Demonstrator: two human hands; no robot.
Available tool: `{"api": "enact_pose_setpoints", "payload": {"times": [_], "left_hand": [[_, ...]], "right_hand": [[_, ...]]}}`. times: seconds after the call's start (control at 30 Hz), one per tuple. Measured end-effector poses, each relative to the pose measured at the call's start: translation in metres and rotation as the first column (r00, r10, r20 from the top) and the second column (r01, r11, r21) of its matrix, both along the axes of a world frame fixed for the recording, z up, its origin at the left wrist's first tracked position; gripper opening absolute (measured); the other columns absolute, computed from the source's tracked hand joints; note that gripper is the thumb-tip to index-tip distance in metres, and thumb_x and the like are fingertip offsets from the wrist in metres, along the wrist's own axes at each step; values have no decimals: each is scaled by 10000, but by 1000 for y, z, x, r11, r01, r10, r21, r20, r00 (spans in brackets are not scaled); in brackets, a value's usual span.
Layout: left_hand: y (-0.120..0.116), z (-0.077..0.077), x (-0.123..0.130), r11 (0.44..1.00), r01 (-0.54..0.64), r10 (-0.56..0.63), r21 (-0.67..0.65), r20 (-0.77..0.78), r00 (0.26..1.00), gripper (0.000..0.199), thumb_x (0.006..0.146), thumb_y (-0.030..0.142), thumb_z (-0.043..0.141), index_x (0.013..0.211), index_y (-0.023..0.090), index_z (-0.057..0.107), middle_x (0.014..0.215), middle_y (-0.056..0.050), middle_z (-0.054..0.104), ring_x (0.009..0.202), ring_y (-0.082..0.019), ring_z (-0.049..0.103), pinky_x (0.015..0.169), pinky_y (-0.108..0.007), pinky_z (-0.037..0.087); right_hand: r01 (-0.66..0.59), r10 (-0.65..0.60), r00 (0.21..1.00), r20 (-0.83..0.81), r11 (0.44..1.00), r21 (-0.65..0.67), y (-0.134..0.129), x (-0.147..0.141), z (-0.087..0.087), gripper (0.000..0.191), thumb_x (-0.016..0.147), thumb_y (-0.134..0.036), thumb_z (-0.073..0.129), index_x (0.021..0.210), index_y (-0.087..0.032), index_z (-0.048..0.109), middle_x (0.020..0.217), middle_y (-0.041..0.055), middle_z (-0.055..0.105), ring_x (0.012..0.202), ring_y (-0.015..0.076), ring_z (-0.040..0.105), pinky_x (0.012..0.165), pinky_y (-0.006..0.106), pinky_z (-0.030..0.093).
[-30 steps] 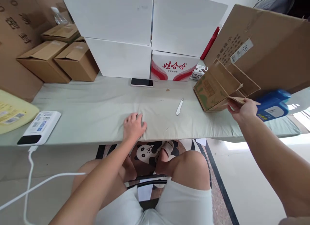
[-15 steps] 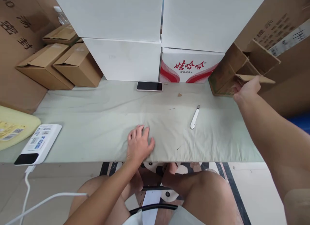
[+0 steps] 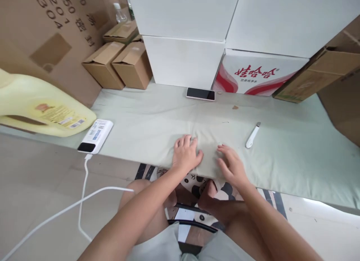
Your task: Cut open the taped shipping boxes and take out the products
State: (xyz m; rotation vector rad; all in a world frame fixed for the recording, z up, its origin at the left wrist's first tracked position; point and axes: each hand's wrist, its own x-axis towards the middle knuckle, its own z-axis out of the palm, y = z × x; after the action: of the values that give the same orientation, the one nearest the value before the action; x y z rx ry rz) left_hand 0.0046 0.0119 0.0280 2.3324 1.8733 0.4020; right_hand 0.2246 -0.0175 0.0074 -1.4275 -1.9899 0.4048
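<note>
My left hand [image 3: 185,153] rests palm down on the pale green cloth [image 3: 140,118] near its front edge, fingers bent and apart, holding nothing. To its right, my right hand [image 3: 231,164] is over the same cloth with its fingers apart and nothing in them. Just beyond the right hand lies a white utility knife [image 3: 253,135] with a short grey tip pointing away. A phone with a dark screen [image 3: 200,94] lies farther back, against the white boxes. A small brown scrap [image 3: 235,107] is on the cloth to the right of the phone.
White boxes [image 3: 182,60] are stacked at the back, beside a red-and-white carton [image 3: 257,75]. An open cardboard box [image 3: 312,75] stands at right. On the left are small brown boxes [image 3: 133,62], a yellow jug [image 3: 50,107] and a white power bank [image 3: 95,136] with a cable [image 3: 84,186].
My right hand has let go of the open cardboard box's flap and come back to the cloth beside my left hand. The view has turned left.
</note>
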Motion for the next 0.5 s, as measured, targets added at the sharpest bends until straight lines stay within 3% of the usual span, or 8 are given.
{"api": "enact_pose_setpoints", "payload": {"times": [0.1,0.2,0.3,0.4,0.5], "left_hand": [[1,-1,-4,999,-17,22,-30,153,988,420,918,296,603,1328,205,622,1410,-133,632,1375,-314,554,1179,-504,427],[36,13,-27,994,-37,75,-106,387,919,450,901,231,634,1348,226,576,1380,-105,649,1314,-270,599,1140,-452,477],[107,50,-77,960,-277,259,-36,485,835,368,912,205,660,1267,170,573,1305,-124,647,1242,-258,614,1109,-413,481],[179,94,-143,877,-469,368,105,481,796,340,911,168,684,1222,135,549,1312,-119,610,1279,-245,561,1170,-426,405],[224,126,-194,863,-481,384,158,414,825,444,886,253,761,1238,110,533,1474,-133,513,1450,-287,370,1291,-512,193]], "right_hand": [[-11,-16,980,197,991,133,-11,-20,-15,319,982,-346,511,1232,-202,646,1301,134,707,1246,315,655,1067,514,510],[30,-82,961,265,980,195,-5,-24,-16,274,977,-319,515,1179,-193,649,1266,133,712,1168,294,681,1006,471,536],[26,-99,938,332,976,217,-4,-22,-14,257,980,-328,518,1160,-190,639,1259,128,705,1158,291,676,999,456,525],[6,-95,924,370,972,235,-7,-24,-12,257,995,-340,503,1161,-181,618,1242,122,701,1144,286,673,982,439,513],[-9,-96,913,397,967,254,-7,-27,-10,249,1006,-339,487,1152,-172,600,1216,120,697,1116,280,668,959,428,501]]}}
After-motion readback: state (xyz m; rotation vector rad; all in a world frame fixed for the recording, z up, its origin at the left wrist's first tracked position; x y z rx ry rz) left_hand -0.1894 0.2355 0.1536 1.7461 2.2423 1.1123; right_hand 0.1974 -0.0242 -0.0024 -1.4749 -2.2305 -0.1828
